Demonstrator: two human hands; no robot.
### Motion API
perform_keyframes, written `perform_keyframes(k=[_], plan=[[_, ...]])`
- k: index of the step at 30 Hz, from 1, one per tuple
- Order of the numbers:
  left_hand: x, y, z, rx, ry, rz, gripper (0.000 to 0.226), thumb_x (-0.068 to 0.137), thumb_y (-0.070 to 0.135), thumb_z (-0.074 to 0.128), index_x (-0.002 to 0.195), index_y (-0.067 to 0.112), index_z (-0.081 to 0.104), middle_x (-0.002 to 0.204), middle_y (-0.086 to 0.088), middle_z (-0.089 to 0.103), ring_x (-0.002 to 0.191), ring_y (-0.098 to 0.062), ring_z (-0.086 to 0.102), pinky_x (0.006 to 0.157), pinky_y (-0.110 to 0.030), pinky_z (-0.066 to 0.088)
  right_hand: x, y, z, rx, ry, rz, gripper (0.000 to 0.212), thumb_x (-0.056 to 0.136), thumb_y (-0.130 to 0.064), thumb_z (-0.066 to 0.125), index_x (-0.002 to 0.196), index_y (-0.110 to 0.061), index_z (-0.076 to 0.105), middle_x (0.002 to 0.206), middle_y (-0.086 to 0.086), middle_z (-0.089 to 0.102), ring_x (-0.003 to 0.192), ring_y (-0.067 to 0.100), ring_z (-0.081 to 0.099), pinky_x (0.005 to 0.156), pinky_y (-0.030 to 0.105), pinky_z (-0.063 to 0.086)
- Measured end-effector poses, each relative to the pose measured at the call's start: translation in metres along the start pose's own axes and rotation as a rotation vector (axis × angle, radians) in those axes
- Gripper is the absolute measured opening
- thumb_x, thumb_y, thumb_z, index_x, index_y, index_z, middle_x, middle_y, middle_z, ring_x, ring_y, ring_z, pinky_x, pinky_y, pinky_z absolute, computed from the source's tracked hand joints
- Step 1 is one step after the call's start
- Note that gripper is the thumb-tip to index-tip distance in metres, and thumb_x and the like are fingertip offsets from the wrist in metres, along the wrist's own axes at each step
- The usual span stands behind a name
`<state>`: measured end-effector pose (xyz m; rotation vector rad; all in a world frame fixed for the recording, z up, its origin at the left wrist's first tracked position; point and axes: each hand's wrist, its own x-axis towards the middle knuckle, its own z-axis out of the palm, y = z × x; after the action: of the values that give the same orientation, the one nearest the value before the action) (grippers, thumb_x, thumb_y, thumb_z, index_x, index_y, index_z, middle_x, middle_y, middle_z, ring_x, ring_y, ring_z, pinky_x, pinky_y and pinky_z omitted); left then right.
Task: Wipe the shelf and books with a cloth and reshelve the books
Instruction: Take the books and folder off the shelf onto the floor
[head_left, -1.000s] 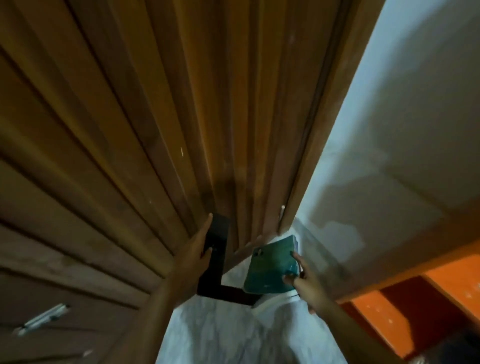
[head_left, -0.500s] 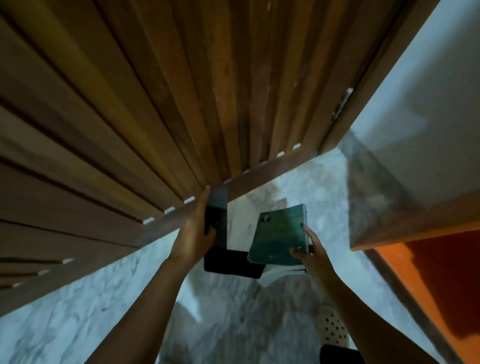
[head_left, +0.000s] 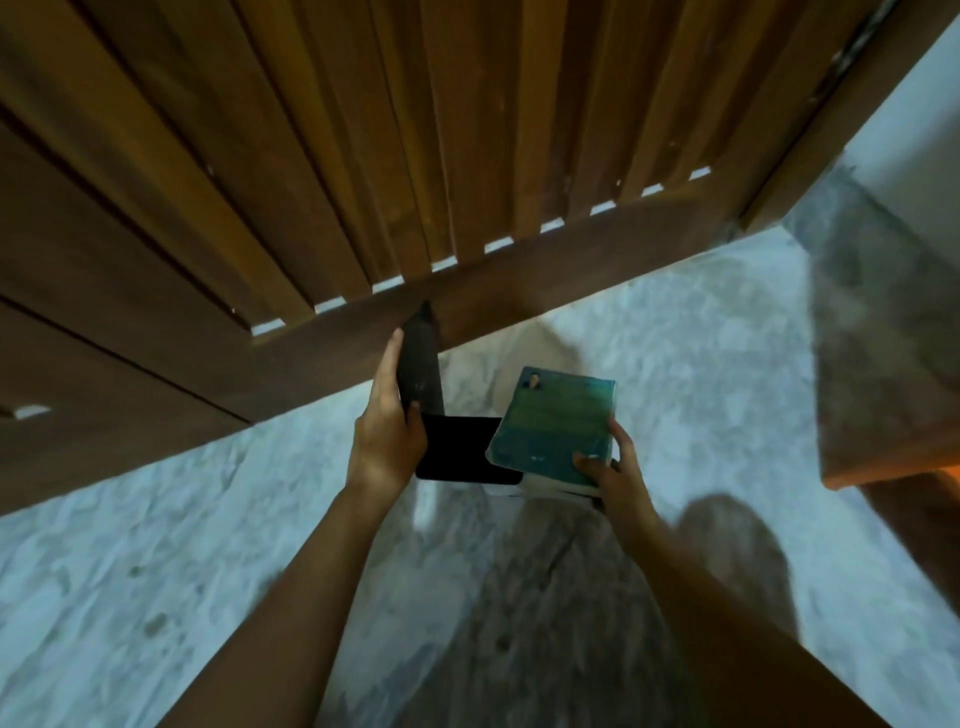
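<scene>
— At the left hand (head_left: 387, 447), what's the hold?

— Fingers and thumb are clamped round a dark book (head_left: 418, 369) standing on end, its top close to the bottom rail of the slatted wooden door (head_left: 311, 156). A flat black cover (head_left: 457, 447) juts from its foot towards the other hand. I can't tell whether that's the same volume or a second one.

— And the right hand (head_left: 615, 475)?

— Its thumb presses on the near corner of a teal book (head_left: 558, 421), with the fingers tucked beneath. A white-edged book (head_left: 550, 486) lies under the teal one in the same grip.

— Which step is this?

— Carrying, I'd judge. The books are held out over the marble floor (head_left: 701, 389), just beside each other. No shelf or cloth shows, so I can't say whether they've been wiped.

— What does the next move need?

— Probably somewhere to set one load down, as both hands are full. The teal book sits tilted and might slide.
</scene>
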<state>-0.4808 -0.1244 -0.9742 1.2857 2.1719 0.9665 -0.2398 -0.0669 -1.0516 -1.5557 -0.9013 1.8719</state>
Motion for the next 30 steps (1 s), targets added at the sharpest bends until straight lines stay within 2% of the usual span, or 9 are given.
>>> perform_keyframes(k=[5,7,9,12,15,17,20,25,30], plan=[[-0.012,-0.028,0.019,-0.067,0.015,-0.037,0.079,0.09,-0.006,0.052,0.148,0.03,0.014,0.155,0.004,0.025,0.135,-0.027,0.039,0.102,-0.05,0.044,0.011,0.037,-0.003,-0.145,-0.011,-0.155,0.077,0.083,0.015,0.057,0.143,-0.014,0.018,0.139,0.018,0.04,0.126,0.035,0.044,0.071,0.019,0.055],[-0.019,-0.037,0.021,-0.103,0.022,-0.034,0.079,0.089,-0.007,0.053,0.148,0.031,0.015,0.154,0.006,0.025,0.137,-0.023,0.036,0.103,-0.049,0.043,0.009,0.045,-0.003,-0.193,-0.008,-0.237,0.08,0.076,0.022,0.059,0.139,-0.01,0.02,0.133,0.009,0.04,0.128,0.03,0.04,0.08,0.023,0.054],[-0.023,-0.045,0.022,-0.113,0.039,-0.022,0.08,0.089,-0.006,0.054,0.148,0.031,0.014,0.153,0.006,0.027,0.134,-0.023,0.04,0.1,-0.049,0.046,0.009,0.048,-0.002,-0.223,-0.003,-0.258,0.085,0.074,0.023,0.061,0.141,-0.008,0.018,0.135,0.01,0.036,0.128,0.028,0.039,0.086,0.028,0.051],[-0.024,-0.054,0.02,-0.098,0.048,-0.02,0.081,0.09,-0.004,0.055,0.148,0.033,0.013,0.148,0.009,0.032,0.118,-0.023,0.055,0.091,-0.046,0.053,0.015,0.046,0.0,-0.234,0.025,-0.284,0.073,0.077,0.024,0.057,0.134,-0.008,0.025,0.123,0.001,0.042,0.113,0.018,0.048,0.072,0.014,0.053],[-0.023,-0.062,0.017,-0.077,0.066,0.036,0.088,0.09,-0.003,0.054,0.142,0.051,0.009,0.153,0.009,0.029,0.122,-0.021,0.053,0.091,-0.042,0.053,0.025,0.045,-0.009,-0.366,0.011,-0.321,0.078,0.074,0.022,0.061,0.135,-0.012,0.026,0.121,-0.003,0.042,0.116,0.02,0.046,0.088,0.035,0.05],[-0.021,-0.066,0.015,-0.068,0.082,0.054,0.088,0.09,-0.003,0.054,0.14,0.054,0.009,0.154,0.009,0.028,0.127,-0.021,0.049,0.095,-0.044,0.051,0.03,0.041,-0.015,-0.42,0.013,-0.322,0.076,0.072,0.022,0.06,0.134,-0.011,0.031,0.118,-0.002,0.046,0.11,0.018,0.049,0.083,0.032,0.049],[-0.02,-0.067,0.013,-0.08,0.112,0.006,0.083,0.091,-0.002,0.053,0.137,0.053,0.012,0.152,0.008,0.031,0.11,-0.017,0.057,0.087,-0.045,0.055,0.036,0.032,-0.019,-0.437,0.043,-0.348,0.064,0.07,0.023,0.058,0.119,-0.016,0.045,0.101,-0.008,0.057,0.093,0.012,0.058,0.069,0.02,0.051],[-0.017,-0.074,0.008,-0.043,0.127,0.011,0.077,0.093,0.002,0.052,0.143,0.049,0.016,0.149,0.007,0.035,0.107,-0.022,0.06,0.08,-0.048,0.056,0.049,0.031,-0.026,-0.549,0.064,-0.422,0.056,0.067,0.017,0.066,0.114,-0.011,0.055,0.097,0.002,0.066,0.09,0.019,0.065,0.063,0.015,0.052],[-0.018,-0.081,0.006,-0.03,0.118,-0.024,0.076,0.092,0.0,0.053,0.146,0.041,0.019,0.144,0.005,0.039,0.107,-0.022,0.06,0.08,-0.049,0.056,0.05,0.048,-0.028,-0.63,0.026,-0.324,0.068,0.063,0.002,0.076,0.119,-0.025,0.048,0.112,0.001,0.063,0.102,0.022,0.062,0.08,0.042,0.057]])
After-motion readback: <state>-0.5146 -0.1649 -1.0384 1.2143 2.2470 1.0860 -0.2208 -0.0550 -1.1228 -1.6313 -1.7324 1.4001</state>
